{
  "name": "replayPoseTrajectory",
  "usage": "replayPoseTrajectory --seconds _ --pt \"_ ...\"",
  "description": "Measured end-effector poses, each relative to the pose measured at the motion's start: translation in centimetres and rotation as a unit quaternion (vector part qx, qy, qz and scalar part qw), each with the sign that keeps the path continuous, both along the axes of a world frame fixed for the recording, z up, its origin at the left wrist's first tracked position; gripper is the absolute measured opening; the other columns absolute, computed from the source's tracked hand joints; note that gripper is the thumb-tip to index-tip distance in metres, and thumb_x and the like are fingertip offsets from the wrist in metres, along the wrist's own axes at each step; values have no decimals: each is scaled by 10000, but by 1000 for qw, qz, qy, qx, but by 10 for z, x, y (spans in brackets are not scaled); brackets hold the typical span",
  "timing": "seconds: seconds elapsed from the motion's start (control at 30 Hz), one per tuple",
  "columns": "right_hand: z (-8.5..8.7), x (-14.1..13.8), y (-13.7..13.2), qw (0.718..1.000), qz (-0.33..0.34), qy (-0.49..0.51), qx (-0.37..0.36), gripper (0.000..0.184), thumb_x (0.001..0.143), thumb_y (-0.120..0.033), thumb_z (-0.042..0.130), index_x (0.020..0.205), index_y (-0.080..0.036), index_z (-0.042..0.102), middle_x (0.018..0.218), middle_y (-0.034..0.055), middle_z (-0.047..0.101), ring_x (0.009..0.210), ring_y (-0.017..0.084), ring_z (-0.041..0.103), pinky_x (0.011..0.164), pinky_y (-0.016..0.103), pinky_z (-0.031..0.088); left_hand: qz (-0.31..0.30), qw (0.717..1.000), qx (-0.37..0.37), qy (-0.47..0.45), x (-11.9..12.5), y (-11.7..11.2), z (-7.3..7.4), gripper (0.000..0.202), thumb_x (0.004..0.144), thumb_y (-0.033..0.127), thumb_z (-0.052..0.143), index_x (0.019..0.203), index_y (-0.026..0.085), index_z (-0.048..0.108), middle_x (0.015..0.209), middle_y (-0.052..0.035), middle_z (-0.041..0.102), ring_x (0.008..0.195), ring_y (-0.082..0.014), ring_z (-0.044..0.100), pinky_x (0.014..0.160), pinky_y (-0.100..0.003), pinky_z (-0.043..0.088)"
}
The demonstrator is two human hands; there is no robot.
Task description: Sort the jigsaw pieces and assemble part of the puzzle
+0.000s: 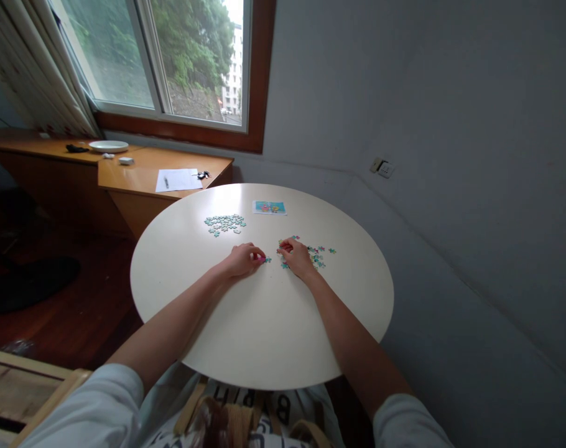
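Note:
My left hand [242, 260] rests on the table with thumb and fingers pinched on a small pink and teal jigsaw puzzle piece [267, 259]. Across a narrow gap, my right hand [298, 256] also has its fingertips together, around a small puzzle piece that they mostly cover. Beneath and beside this hand spreads a loose heap of colourful puzzle pieces [321, 262], partly hidden by it. Another pile of pale green puzzle pieces [224, 224] lies farther back on the left. Behind both hands is a small blue picture card [269, 207] with colourful figures.
The round white table [259, 330] stands close to the grey wall on the right. At the back left, a wooden desk [143, 165] holds a white plate [108, 146], a sheet of paper [180, 180] and keys [203, 175]. A wall socket [385, 168] is at the right.

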State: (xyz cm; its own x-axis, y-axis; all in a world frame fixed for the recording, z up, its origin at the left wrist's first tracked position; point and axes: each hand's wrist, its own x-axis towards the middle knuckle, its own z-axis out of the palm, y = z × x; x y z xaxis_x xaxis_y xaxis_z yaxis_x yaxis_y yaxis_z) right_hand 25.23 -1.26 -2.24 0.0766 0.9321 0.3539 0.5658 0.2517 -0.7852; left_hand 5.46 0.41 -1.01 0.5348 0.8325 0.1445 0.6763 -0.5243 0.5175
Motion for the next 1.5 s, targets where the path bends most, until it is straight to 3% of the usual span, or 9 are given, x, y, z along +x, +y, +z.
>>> replayPoseTrajectory --seconds 0.33,1.0,1.5 --pt "2 -1 -3 1000 16 -20 5 81 714 -130 575 754 -182 623 630 -27 585 597 112 515 597 228 414 -8 1000 -3 -1 -1 -1 1 206 814 302 578 946 268 733 896 -16 628 721 -135 573 762 -266 437" --pt "2 -9 -5 993 86 77 -18 97 682 -181 641 777 -161 651 718 22 679 708 144 642 719 276 502 -32 999 -15 -7 0 -7 8 166 806 278 590 899 261 727 892 -12 632 735 -135 554 779 -275 427" --pt "7 -13 -11 996 84 -3 -9 105 714 -156 625 801 -170 682 745 19 688 721 141 620 737 281 476 -27 1000 -13 -1 0 -6 8 174 799 296 585 900 254 720 891 -11 637 724 -135 565 773 -275 434"
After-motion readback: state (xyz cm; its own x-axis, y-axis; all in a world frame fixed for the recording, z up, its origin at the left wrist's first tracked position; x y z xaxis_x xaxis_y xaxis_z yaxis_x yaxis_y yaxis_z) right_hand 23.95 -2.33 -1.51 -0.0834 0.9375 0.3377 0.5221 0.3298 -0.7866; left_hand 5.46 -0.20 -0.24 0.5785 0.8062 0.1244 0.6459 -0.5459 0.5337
